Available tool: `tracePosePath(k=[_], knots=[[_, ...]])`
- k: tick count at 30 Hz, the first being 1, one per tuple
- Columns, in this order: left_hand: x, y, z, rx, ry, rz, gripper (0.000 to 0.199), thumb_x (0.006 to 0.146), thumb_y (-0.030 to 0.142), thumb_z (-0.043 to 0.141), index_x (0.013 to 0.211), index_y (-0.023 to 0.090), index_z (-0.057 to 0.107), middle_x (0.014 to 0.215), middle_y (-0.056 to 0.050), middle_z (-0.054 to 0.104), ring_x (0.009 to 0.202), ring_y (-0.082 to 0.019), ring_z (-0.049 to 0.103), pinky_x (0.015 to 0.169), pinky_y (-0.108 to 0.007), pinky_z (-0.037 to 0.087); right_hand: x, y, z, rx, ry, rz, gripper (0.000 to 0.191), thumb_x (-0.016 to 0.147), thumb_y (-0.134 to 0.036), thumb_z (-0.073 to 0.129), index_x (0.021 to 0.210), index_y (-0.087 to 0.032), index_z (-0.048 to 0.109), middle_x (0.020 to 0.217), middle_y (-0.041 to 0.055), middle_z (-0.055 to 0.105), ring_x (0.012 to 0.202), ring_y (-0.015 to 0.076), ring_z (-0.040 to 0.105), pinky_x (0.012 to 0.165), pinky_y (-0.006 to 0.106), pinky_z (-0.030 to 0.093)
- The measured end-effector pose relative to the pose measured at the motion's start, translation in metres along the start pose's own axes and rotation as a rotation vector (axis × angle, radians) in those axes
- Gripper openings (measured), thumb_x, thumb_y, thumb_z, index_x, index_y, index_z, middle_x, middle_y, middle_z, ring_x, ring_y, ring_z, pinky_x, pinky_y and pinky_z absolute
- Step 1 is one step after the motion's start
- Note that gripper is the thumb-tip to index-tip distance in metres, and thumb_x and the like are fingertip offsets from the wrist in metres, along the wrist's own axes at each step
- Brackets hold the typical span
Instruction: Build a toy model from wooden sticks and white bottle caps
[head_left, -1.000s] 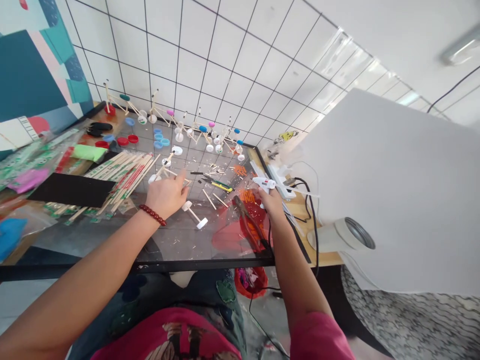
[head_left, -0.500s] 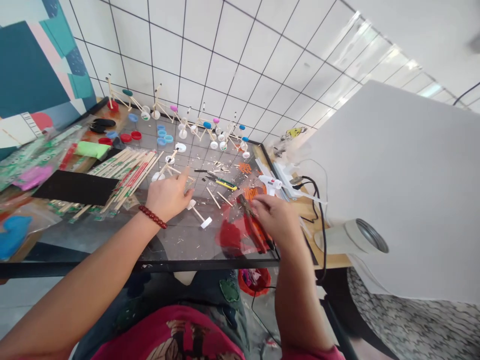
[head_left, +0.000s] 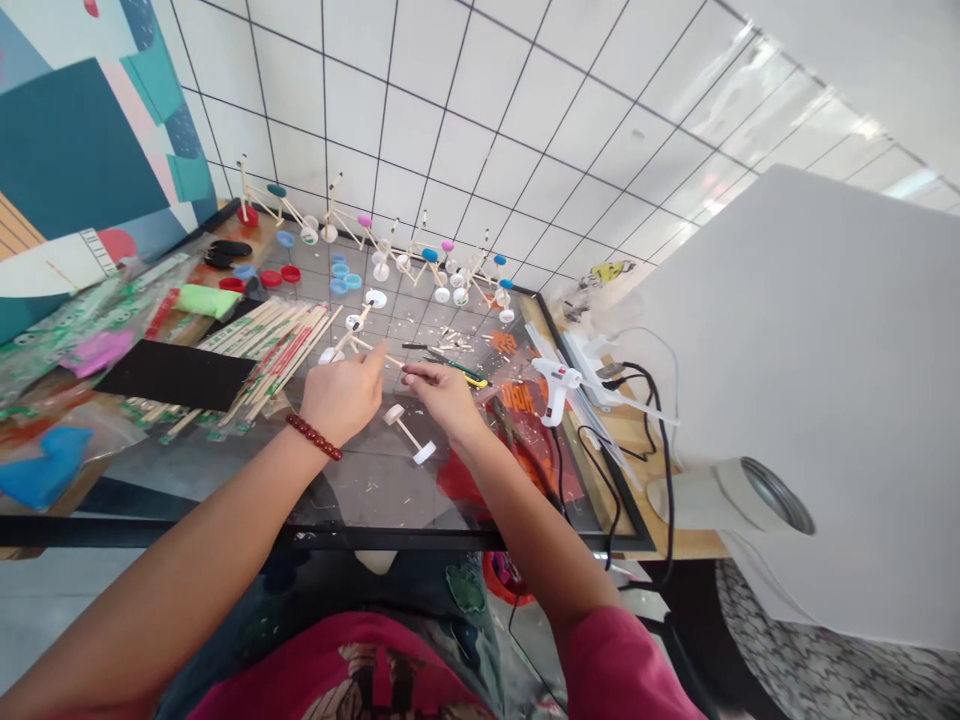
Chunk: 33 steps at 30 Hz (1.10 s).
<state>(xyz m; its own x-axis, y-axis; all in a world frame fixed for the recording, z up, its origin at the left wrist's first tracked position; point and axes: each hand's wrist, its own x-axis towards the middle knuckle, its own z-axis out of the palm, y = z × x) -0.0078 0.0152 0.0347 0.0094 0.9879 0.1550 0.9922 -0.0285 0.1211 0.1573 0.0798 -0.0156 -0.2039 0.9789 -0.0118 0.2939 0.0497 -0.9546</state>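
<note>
My left hand [head_left: 341, 397] grips a small wooden stick frame [head_left: 352, 335] with a white disc wheel at its near end. My right hand [head_left: 442, 392] is next to it, with thumb and forefinger pinched close to the thin stick's end. I cannot tell whether those fingers hold anything. Just below both hands lies a loose axle piece [head_left: 405, 432], a short stick with white discs on its ends. A white hot glue gun [head_left: 556, 385] rests to the right, out of my hands.
Finished stick models [head_left: 420, 258] and coloured bottle caps [head_left: 339, 276] stand beyond my hands on a glass-topped table [head_left: 375, 490]. Bundled wooden chopsticks [head_left: 274, 355] lie left. A yellow craft knife [head_left: 457, 365] lies ahead. Black cables [head_left: 660, 440] run along the right side.
My right hand has let go of the glue gun and moved left beside my left hand. The glue gun now rests on the table. The view has shifted slightly.
</note>
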Motion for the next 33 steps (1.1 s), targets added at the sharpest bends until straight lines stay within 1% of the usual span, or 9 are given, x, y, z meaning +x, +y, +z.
tracePosePath(k=[3,8,13,19,25,30,33], knots=[[0.003,0.001,0.001,0.003,-0.011,0.0,0.057,0.105,0.023,0.036,0.159,0.02,0.055,0.112,-0.017,0.082,0.097,-0.037,0.08,0.073,-0.041,0.054,0.005,0.002,0.004,0.029,-0.035,-0.022,0.014,0.084,-0.019,0.077,0.095,-0.021,0.086,0.1,0.0061,0.085,0.09,0.0211,0.078,0.083,0.029,0.061],[0.007,0.001,0.002,0.007,-0.015,0.01,0.054,0.106,0.024,0.037,0.156,0.02,0.057,0.108,-0.016,0.082,0.099,-0.035,0.08,0.076,-0.04,0.055,0.009,0.0,0.008,0.037,-0.078,-0.066,0.006,0.083,-0.021,0.079,0.084,-0.019,0.084,0.087,0.0045,0.083,0.081,0.0192,0.073,0.076,0.027,0.057],[0.009,0.001,0.004,-0.026,-0.002,0.018,0.049,0.106,0.025,0.038,0.146,0.018,0.065,0.113,-0.018,0.082,0.103,-0.034,0.079,0.078,-0.039,0.054,0.009,0.0,0.009,0.012,-0.074,-0.09,0.008,0.085,-0.023,0.077,0.084,-0.019,0.084,0.086,0.0033,0.081,0.081,0.0177,0.071,0.076,0.026,0.054],[0.009,0.001,0.004,-0.037,0.007,0.02,0.046,0.106,0.027,0.036,0.132,0.016,0.073,0.109,-0.02,0.081,0.101,-0.036,0.079,0.078,-0.04,0.053,0.011,0.003,0.011,-0.032,-0.056,-0.07,0.012,0.088,-0.025,0.073,0.081,-0.021,0.082,0.082,0.0021,0.08,0.079,0.0174,0.07,0.072,0.024,0.054],[0.009,0.002,0.003,-0.04,0.001,0.006,0.048,0.107,0.027,0.035,0.137,0.015,0.071,0.112,-0.02,0.081,0.103,-0.035,0.078,0.079,-0.04,0.052,0.012,0.003,0.012,-0.059,-0.059,-0.078,0.014,0.089,-0.029,0.074,0.08,-0.022,0.081,0.081,0.0015,0.079,0.08,0.0183,0.07,0.072,0.025,0.055],[0.01,0.002,0.002,-0.041,0.006,0.003,0.048,0.107,0.028,0.035,0.133,0.014,0.072,0.109,-0.02,0.08,0.102,-0.037,0.078,0.077,-0.041,0.052,0.01,-0.001,0.013,-0.027,-0.066,-0.066,0.011,0.088,-0.023,0.073,0.081,-0.021,0.082,0.084,0.0018,0.08,0.081,0.0181,0.071,0.075,0.026,0.056],[0.01,0.002,0.004,-0.033,0.019,-0.002,0.047,0.107,0.028,0.035,0.135,0.015,0.071,0.11,-0.019,0.081,0.101,-0.036,0.078,0.076,-0.04,0.052,0.008,-0.003,0.014,-0.014,-0.066,-0.079,0.011,0.087,-0.021,0.073,0.081,-0.02,0.082,0.083,0.0019,0.079,0.08,0.0176,0.07,0.075,0.026,0.055]])
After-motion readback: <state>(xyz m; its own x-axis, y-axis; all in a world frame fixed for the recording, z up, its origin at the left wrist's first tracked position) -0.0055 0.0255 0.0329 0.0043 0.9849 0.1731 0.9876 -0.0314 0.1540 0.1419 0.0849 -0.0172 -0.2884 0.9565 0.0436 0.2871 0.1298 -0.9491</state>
